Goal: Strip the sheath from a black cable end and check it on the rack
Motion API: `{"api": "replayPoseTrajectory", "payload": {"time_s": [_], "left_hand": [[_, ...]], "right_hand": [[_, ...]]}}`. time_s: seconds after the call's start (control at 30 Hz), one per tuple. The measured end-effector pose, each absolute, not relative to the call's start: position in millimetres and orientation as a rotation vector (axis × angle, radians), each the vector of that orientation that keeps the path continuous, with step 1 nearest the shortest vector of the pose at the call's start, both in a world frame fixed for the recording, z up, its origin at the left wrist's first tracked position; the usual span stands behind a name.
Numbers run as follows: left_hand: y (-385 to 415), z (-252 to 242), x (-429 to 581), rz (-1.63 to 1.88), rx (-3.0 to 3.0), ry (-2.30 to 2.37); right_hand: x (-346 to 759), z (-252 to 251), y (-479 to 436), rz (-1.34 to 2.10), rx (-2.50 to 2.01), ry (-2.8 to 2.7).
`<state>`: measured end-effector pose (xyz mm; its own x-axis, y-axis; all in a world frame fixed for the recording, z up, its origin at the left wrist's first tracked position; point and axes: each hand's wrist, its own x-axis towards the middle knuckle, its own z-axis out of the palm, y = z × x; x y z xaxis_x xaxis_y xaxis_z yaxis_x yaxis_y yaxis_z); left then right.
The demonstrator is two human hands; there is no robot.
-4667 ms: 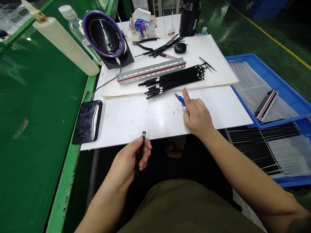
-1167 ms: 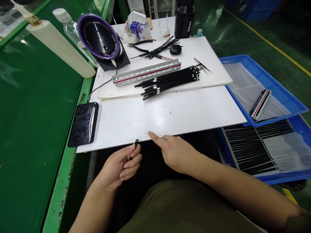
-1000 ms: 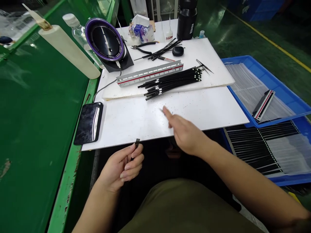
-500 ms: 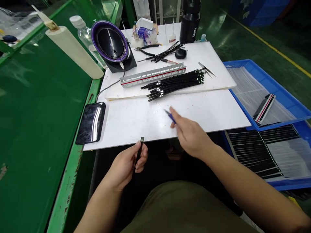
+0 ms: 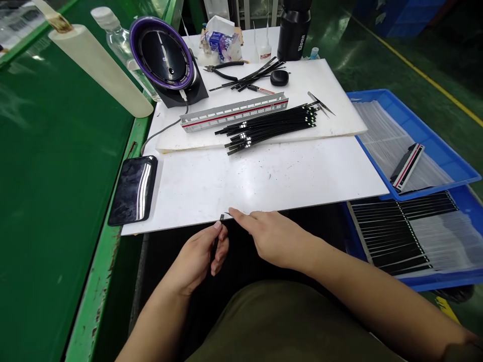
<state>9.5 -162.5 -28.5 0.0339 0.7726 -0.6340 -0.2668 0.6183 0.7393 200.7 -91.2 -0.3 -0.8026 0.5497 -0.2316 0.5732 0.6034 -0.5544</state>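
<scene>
Near the table's front edge, my left hand pinches a thin black strip between thumb and fingers. Only the strip's end with small pale pads stands out above the thumb. My right hand is closed, its index finger stretched along a slim pointed tool. The dark tip reaches close to the strip's end; whether it touches I cannot tell. The hand hides the tool's blue body. Farther back, a bundle of similar black strips lies beside a grey slotted rail with a red line.
Tweezers, cutting pliers, a black case and a black bottle stand or lie farther back. At left are a phone and a purple-rimmed fan. Blue trays are stacked to the right.
My right hand has moved left and down, bringing the pointed tool to the end of the strip. My left hand still holds the strip in nearly the same place.
</scene>
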Motion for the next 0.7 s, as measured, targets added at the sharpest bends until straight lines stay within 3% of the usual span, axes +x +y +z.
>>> {"api": "replayPoseTrajectory", "payload": {"time_s": [0.7], "left_hand": [[-164.4,-27.8,15.1,0.832,0.533,1.417]], "right_hand": [[196.0,3.0,-89.9,-0.805,0.972,2.813]]}}
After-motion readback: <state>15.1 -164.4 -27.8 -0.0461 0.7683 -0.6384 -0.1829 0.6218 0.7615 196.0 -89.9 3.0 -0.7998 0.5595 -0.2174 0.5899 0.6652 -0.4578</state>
